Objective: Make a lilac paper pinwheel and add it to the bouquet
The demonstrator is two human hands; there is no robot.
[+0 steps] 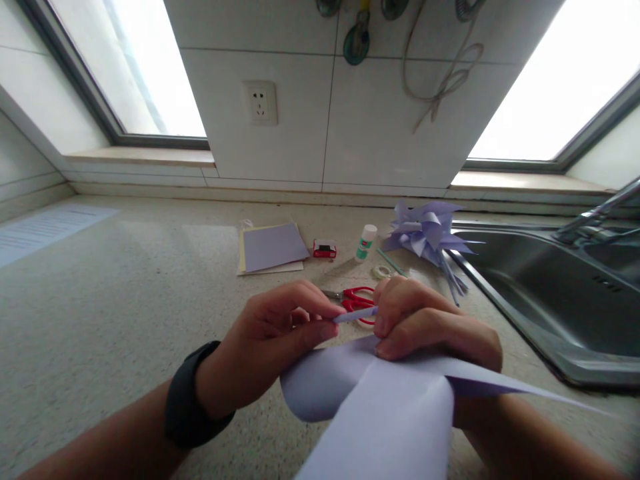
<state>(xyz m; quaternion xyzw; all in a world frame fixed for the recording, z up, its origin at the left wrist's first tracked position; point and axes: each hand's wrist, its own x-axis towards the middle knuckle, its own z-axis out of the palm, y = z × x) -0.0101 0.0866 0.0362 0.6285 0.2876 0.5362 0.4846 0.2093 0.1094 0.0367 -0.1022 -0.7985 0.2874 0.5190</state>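
A pale purple paper pinwheel (380,407) with curled blades fills the lower middle of the view, close to me. My right hand (435,323) pinches it near its centre, thumb on the paper. Between both hands runs a thin rolled paper stick (354,315) of the same purple. My left hand (280,327) grips the stick's left end between thumb and forefinger. The stick's other end is hidden by my right fingers, so I cannot tell how it meets the pinwheel. Behind the stick lie scissors (359,293) with red handles, flat on the counter.
A stack of purple paper sheets (275,247), a small red box (325,249), a white-capped glue stick (367,243) and a tape roll (381,271) stand farther back. Finished purple pinwheels (425,230) lie beside the steel sink (545,293). A printed sheet (50,230) rests far left.
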